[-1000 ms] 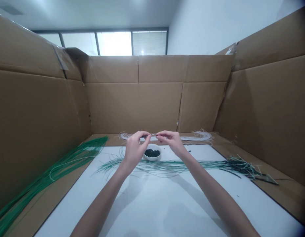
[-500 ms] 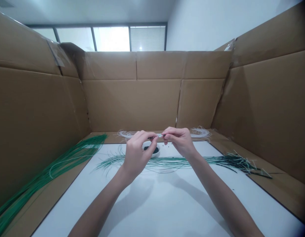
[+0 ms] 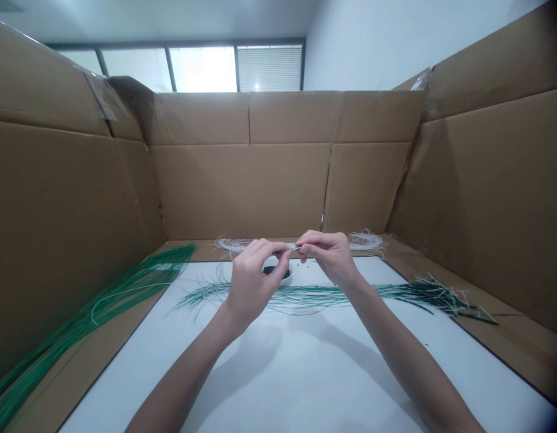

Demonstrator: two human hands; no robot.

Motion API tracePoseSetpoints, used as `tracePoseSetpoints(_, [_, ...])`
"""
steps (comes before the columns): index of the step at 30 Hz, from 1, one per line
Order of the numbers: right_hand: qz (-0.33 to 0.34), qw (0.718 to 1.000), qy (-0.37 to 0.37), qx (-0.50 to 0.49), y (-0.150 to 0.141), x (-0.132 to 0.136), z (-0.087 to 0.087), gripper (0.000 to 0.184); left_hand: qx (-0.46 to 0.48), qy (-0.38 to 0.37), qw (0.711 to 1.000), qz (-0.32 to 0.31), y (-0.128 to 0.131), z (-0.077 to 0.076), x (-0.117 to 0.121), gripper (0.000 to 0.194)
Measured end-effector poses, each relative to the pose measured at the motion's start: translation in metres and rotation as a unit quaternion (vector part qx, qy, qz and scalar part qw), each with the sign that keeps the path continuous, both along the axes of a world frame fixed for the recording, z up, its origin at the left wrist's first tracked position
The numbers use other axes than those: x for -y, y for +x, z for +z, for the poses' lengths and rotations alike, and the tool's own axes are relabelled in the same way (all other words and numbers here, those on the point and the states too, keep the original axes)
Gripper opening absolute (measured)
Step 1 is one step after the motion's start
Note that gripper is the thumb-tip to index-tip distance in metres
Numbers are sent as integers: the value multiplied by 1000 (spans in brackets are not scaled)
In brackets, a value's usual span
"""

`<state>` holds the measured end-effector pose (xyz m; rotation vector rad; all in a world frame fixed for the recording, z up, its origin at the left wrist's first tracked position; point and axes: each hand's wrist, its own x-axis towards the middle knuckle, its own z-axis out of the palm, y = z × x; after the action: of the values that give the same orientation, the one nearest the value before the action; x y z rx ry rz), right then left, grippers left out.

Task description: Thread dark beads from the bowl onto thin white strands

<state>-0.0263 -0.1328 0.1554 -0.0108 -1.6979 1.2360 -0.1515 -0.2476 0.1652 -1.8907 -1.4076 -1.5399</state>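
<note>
My left hand (image 3: 253,279) is pinched, thumb against fingers, on one end of a short thin pale strand (image 3: 294,248). Close by on the right, my right hand (image 3: 330,255) pinches the strand's other end, where something small and dark shows at the fingertips. Both hands are raised above the white board. Partly behind my left hand stands a small white dish (image 3: 287,281) with tiny black pieces (image 3: 270,270) in it. Below the hands, a bundle of thin green wires (image 3: 316,294) lies across the board, its right end dark with pale tips (image 3: 440,297).
A thick bundle of green wires (image 3: 125,294) runs along the left side. Coils of white wire (image 3: 368,242) lie behind the white board (image 3: 278,385). Several tiny black bits are scattered on the board. Tall cardboard walls (image 3: 242,186) enclose the left, back and right.
Both hands keep their pinch on the strand. My left hand has shifted very slightly to the right, toward my right hand.
</note>
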Motion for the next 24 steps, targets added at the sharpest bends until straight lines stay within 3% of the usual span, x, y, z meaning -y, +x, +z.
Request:
tracePoseSetpoints(10, [-28, 999, 24, 8, 0, 0, 1, 5, -22, 13, 999, 23, -1, -1, 0, 11])
tracePoseSetpoints(18, [-163, 964, 188, 91, 11, 3, 9, 10, -150, 35, 984, 85, -8, -5, -6, 11])
tracePoseSetpoints(24, [-105, 976, 138, 132, 13, 1, 11, 14, -159, 38, 984, 76, -10, -7, -8, 11])
